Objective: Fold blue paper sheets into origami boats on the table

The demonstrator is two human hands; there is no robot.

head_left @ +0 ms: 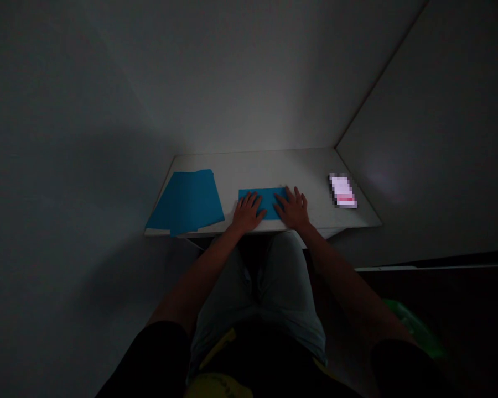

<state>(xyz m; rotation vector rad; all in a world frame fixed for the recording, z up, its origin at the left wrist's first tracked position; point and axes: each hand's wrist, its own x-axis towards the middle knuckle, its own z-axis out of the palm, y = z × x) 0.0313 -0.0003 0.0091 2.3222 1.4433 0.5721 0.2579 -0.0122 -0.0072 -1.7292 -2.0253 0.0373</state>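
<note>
A blue rectangular sheet of paper (269, 205), which looks folded, lies flat near the front edge of the white table. My left hand (248, 212) rests on its left end with the fingers spread. On its right end lies my right hand (294, 209), fingers also spread and pointing away from me. Both palms are down and hide the sheet's ends. To the left, larger blue sheets (191, 200) overlap in a pile, with a corner hanging slightly past the table's front edge.
A lit phone (342, 190), its screen blurred out, lies on the right part of the white table (257, 166). Walls stand behind and at both sides. Below right, a green object (415, 329) sits on the dark floor. My legs are under the table's front edge.
</note>
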